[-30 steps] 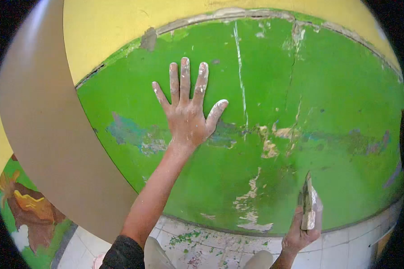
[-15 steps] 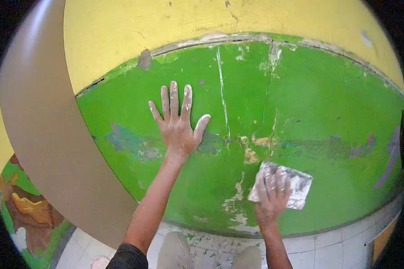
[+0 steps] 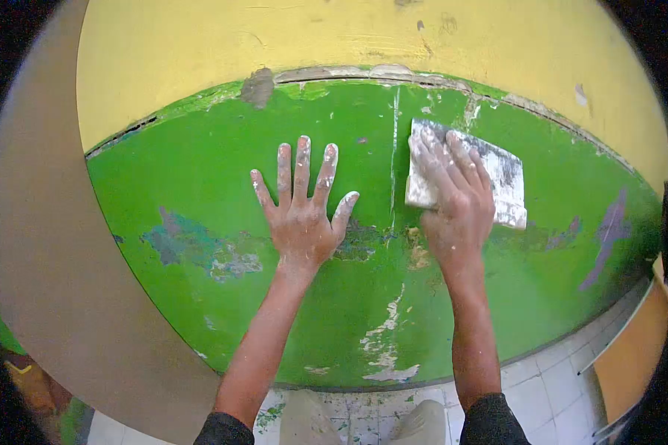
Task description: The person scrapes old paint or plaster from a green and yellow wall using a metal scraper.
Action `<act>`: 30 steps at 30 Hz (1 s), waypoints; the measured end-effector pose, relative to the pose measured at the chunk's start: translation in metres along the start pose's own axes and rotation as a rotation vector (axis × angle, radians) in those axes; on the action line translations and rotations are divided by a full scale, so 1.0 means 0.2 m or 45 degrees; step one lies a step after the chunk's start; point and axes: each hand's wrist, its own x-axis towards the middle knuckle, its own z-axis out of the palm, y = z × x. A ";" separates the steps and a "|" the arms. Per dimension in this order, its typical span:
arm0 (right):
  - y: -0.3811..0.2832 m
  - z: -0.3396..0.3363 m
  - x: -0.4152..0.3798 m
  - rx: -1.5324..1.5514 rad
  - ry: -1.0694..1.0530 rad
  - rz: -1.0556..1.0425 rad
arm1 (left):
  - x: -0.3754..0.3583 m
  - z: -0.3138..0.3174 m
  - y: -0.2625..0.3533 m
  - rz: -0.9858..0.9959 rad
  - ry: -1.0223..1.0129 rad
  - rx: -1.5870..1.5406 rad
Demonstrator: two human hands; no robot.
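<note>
While your thumb is mostly hiding, your right hand (image 3: 459,215) is definitely holding that flat tool (image 3: 508,174), with the fingers spreading over its white-smeared face. It's sitting against the green panel (image 3: 542,297), just right of the pale streak (image 3: 395,159). I'm guessing you're handling something light and pretty stiff, but that chalky coating is probably making it a bit slick. IMO you're safest gripping what's looking like a thicker strip along its near edge, spreading your fingers for even pressure. Your left hand (image 3: 302,226) isn't gripping anything; it's lying flat on the panel, fingers fanning apart, left of the streak. Further out, a cracked ledge (image 3: 334,73) is running along the far side below the yellow wall (image 3: 200,44), and green flakes (image 3: 271,415) are littering the near floor.
</note>
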 end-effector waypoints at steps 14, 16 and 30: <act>0.02 0.04 0.28 -0.176 0.122 -0.050 | -0.03 0.01 -0.06 -0.076 0.005 -0.053; 0.02 0.02 0.20 -0.121 0.104 -0.038 | -0.04 0.00 -0.07 -0.079 0.001 -0.045; 0.07 -0.03 0.02 -0.369 0.016 -0.102 | -0.04 0.00 -0.09 -0.065 0.017 -0.021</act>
